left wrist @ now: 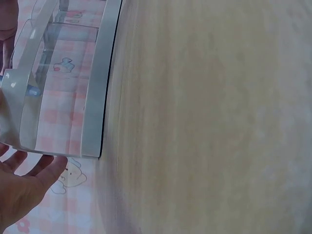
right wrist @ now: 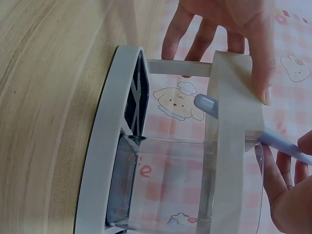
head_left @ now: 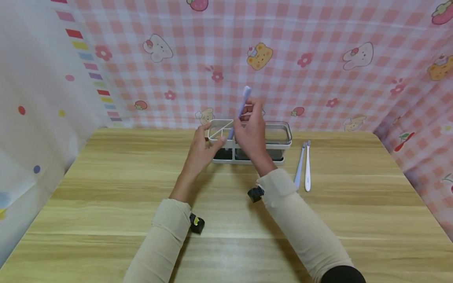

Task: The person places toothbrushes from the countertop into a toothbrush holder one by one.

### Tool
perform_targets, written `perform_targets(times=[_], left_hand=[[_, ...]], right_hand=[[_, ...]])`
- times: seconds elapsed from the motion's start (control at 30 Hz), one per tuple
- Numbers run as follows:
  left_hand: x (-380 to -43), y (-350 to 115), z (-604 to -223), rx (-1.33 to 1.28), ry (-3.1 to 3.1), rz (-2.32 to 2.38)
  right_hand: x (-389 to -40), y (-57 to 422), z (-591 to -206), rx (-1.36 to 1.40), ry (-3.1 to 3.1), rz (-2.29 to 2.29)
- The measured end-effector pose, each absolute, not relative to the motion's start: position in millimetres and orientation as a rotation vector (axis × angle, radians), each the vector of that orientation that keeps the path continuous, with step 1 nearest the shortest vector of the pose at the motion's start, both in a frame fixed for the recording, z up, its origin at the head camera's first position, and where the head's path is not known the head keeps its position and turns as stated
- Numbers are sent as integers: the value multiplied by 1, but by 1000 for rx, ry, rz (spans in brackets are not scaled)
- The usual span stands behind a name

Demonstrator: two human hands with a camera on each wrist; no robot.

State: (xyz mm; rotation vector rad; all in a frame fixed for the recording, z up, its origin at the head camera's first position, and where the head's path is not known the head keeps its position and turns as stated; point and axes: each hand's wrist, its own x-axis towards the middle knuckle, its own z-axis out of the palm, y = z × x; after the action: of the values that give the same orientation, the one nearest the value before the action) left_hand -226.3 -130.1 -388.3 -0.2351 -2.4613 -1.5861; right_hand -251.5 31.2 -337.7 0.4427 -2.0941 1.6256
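Observation:
A white toothbrush holder (head_left: 287, 146) with a clear cup in its right part stands at the back of the table. My left hand (head_left: 201, 151) grips its left end, thumb on the front of the upper rim and fingers around the far side. Between the fingers and thumb of my right hand (head_left: 254, 131) is a lavender toothbrush (head_left: 245, 98), tilted, bristle end up. The right wrist view shows the brush's rounded handle end (right wrist: 207, 104) below the holder's upper frame (right wrist: 234, 97), inside the divided section and well above the base (right wrist: 105, 146).
Right of the holder, a bluish toothbrush (head_left: 300, 167) and a white toothbrush (head_left: 308, 169) lie side by side on the wooden table (head_left: 106, 196). A pink checked cloth (head_left: 226, 47) hangs behind the table, and a white cloth (head_left: 42, 98) hangs at the left.

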Motion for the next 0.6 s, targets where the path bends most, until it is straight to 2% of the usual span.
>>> perform_targets(times=[0.6], left_hand=[[-227,-131,-390,-240,-2455,-1568]], right_hand=[[-247,31,-344,458,-2100,1596]])
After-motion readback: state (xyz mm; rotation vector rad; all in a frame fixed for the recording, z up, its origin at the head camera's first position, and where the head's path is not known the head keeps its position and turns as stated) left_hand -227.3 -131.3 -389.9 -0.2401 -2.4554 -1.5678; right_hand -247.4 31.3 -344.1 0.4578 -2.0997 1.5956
